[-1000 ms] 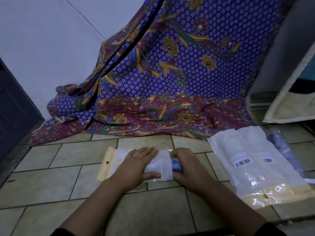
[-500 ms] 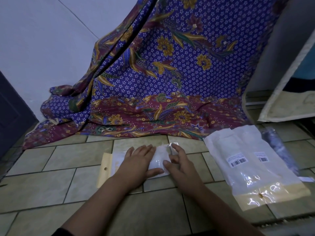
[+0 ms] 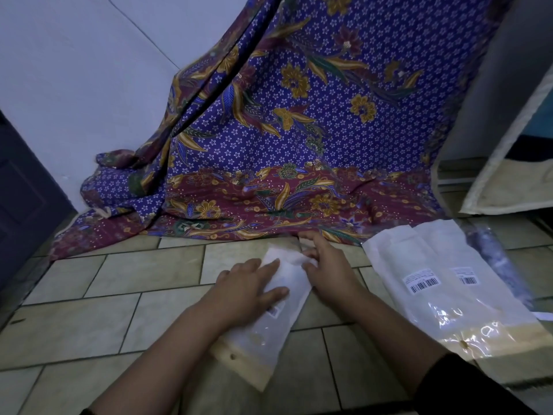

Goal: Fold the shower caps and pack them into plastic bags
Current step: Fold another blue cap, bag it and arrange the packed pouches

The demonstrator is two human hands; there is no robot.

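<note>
Sleeve [image 3: 466,384]: dark, on my right forearm, cut off by the lower edge.
Bag [image 3: 269,330]: clear plastic, long and narrow, lying flat on the floor [image 3: 134,319] straight before me. It slants from near left to far right.
Header [image 3: 248,365]: tan strip with a punched hole, at the bag's near end.
Left hand [image 3: 248,286]: palm down on the bag's middle, fingers straight and close together, pressing it flat.
Right hand [image 3: 327,266]: at the bag's far end, thumb and bent fingers pinching the far edge, forefinger stretched past it.
Contents: the far half shows milky white, something pale inside. What it is I cannot tell.
Hidden: the bag's middle lies under my left palm. Its mouth is behind my right fingers, so I cannot tell whether it is sealed.
Stack [image 3: 434,250]: to the right, apart from my hands. It is overlapping filled white bags with glossy tan ends nearest me.
Labels [image 3: 422,284]: two barcode stickers on the stack, print too small to read.
Bundle [image 3: 490,250]: grey-blue in clear film, just beyond the stack, blurred.
Cloth [image 3: 299,145]: purple and maroon floral, draped down onto the floor behind everything.
Door [image 3: 24,205]: dark, far left, partly out of view.
</note>
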